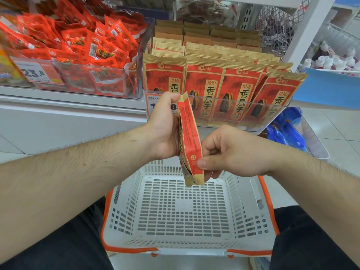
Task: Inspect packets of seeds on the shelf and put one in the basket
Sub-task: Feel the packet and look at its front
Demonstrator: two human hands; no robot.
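Observation:
I hold one red and tan seed packet (190, 137) edge-on above the white basket (126, 217), its printed back turned to the right. My left hand (164, 127) grips its upper end, fingers curled round the top seam. My right hand (224, 151) pinches its lower corner between thumb and fingers. Rows of matching sunflower seed packets (220, 94) stand upright on the shelf behind a clear plastic front (276, 106). The basket, with orange rim and slotted floor, sits low between my knees and holds nothing.
A clear bin of small red snack packs (87, 55) stands to the left with a price tag (36, 72). Blue bags (286, 131) lie in a wire rack low on the right. A white shelf post (309, 28) rises at the right.

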